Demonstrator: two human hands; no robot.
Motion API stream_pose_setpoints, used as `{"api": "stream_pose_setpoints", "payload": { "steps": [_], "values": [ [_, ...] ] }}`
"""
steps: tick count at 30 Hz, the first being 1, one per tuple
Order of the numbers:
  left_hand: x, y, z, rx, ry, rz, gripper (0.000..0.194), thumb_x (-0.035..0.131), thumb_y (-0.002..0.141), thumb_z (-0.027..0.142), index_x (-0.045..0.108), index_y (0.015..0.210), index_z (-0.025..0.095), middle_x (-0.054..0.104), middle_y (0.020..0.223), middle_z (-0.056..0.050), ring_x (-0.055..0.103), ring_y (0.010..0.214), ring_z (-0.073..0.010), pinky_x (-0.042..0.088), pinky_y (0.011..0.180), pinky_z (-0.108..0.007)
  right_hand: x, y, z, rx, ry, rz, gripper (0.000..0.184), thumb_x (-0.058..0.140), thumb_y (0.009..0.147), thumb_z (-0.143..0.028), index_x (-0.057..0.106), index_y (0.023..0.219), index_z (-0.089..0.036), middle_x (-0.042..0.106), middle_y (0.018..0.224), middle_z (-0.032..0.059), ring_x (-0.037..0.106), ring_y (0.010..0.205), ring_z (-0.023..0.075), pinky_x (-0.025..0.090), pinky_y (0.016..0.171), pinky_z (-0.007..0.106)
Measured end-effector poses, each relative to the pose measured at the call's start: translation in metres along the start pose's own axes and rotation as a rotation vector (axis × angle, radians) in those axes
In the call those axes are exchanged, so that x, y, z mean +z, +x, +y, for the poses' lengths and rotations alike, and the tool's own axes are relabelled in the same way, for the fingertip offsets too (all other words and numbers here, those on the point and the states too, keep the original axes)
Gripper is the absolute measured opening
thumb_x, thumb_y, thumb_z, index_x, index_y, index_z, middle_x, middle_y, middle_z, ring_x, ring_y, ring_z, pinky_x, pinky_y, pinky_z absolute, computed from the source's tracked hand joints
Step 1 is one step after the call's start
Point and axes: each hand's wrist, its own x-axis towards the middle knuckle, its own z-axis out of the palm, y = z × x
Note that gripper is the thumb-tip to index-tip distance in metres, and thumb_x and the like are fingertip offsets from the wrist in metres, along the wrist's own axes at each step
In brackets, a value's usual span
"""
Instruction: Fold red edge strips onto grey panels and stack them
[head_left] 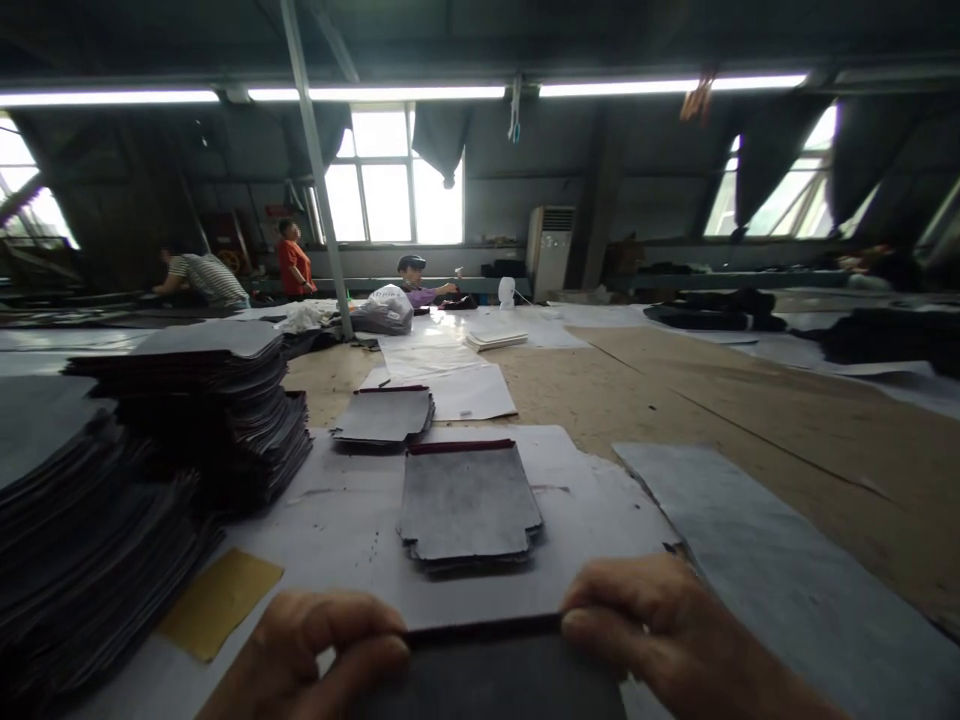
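Close to me at the bottom of the view is a dark grey fabric panel (495, 675) with a narrow dark band along its far edge. My left hand (322, 645) pinches the left end of that edge between thumb and fingers. The right end is pinched the same way by my right hand (652, 625). Just beyond my hands lies a small stack of grey fabric panels (472, 505) with notched near corners and a dark red far edge. A similar stack (386, 412) sits behind it to the left. The near part of the held panel runs out of view.
Tall piles of dark panels (262, 440) stand at left, beside a tan card (225, 600). White paper (592, 500) covers the table under the stacks. A grey sheet (787, 560) lies at right. A pole (319, 170) rises beyond. Several people are in the background.
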Motion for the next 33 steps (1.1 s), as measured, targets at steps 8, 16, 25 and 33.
{"api": "stream_pose_setpoints", "payload": {
  "steps": [8, 16, 25, 33],
  "values": [
    [-0.028, 0.091, -0.006, -0.378, -0.329, -0.284, 0.032, 0.06, 0.067, 0.046, 0.068, 0.062, 0.015, 0.059, 0.055, -0.002, 0.052, 0.054, -0.0139, 0.042, 0.052, -0.023, -0.049, 0.062, -0.014, 0.097, 0.262, -0.002, 0.025, 0.064, 0.062, -0.038, 0.055, 0.057, -0.016, 0.045, 0.048, -0.0043, 0.039, 0.043, 0.0062, 0.029, 0.042, 0.02],
    [0.037, 0.146, -0.071, -0.32, 0.119, -0.004, 0.02, 0.053, 0.073, 0.028, 0.072, 0.078, 0.022, 0.066, 0.075, -0.002, 0.058, 0.075, -0.0194, 0.04, 0.07, -0.029, -0.017, 0.158, 0.03, 0.08, -0.238, 0.324, 0.017, 0.057, 0.084, -0.031, 0.06, 0.083, -0.014, 0.06, 0.083, 0.0011, 0.056, 0.074, 0.0125, 0.047, 0.07, 0.03],
    [0.064, 0.136, -0.074, -0.064, 0.506, 0.125, 0.031, 0.047, 0.083, 0.024, 0.06, 0.111, 0.023, 0.058, 0.114, -0.005, 0.048, 0.108, -0.0242, 0.036, 0.095, -0.039, -0.004, 0.172, 0.047, 0.025, -0.349, 0.44, 0.021, 0.054, 0.086, -0.033, 0.059, 0.096, -0.015, 0.058, 0.103, 0.0054, 0.055, 0.093, 0.0176, 0.045, 0.083, 0.04],
    [0.08, 0.128, -0.08, 0.214, 0.469, -0.04, 0.05, 0.03, 0.09, 0.046, 0.051, 0.121, 0.013, 0.053, 0.124, -0.012, 0.05, 0.112, -0.031, 0.039, 0.094, -0.048, -0.033, 0.128, 0.052, 0.078, -0.27, 0.473, 0.025, 0.049, 0.089, -0.035, 0.056, 0.105, -0.016, 0.058, 0.104, 0.0057, 0.058, 0.088, 0.0156, 0.049, 0.077, 0.035]
  ]
}}
